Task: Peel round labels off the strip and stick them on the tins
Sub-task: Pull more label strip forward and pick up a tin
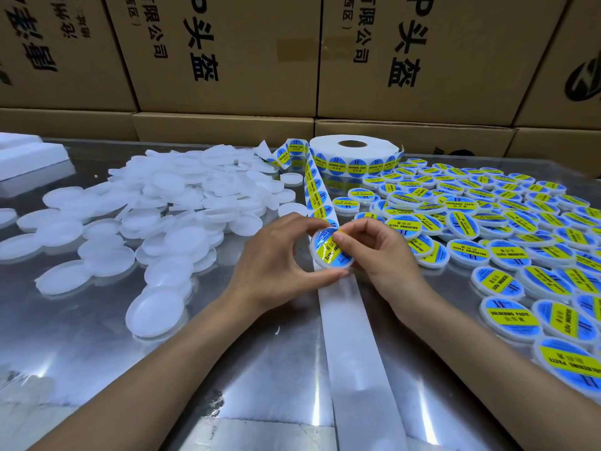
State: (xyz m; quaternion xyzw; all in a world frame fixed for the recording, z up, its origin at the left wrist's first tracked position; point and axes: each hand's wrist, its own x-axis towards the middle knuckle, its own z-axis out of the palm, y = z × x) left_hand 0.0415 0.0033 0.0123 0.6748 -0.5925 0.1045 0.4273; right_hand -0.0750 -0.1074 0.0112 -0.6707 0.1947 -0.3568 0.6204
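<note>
both hands grip one white tin [331, 252]: left hand [276, 255] cradling, right hand [377, 249] pinching its label [328, 247]; labelled tins [487, 222] heaped at 3 o'clock.

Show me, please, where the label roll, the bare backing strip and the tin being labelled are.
label roll [354, 148]: head view, on its flat white top beside the core.
bare backing strip [353, 336]: head view, mid-strip between the forearms.
tin being labelled [330, 253]: head view, on its label face.

A shiny metal table [97, 336] carries a heap of plain white tins [169, 216] at left, labelled tins [487, 229] at right, a label roll [354, 154], its strip [351, 336], and perhaps foam blocks [29, 154] far left.
</note>
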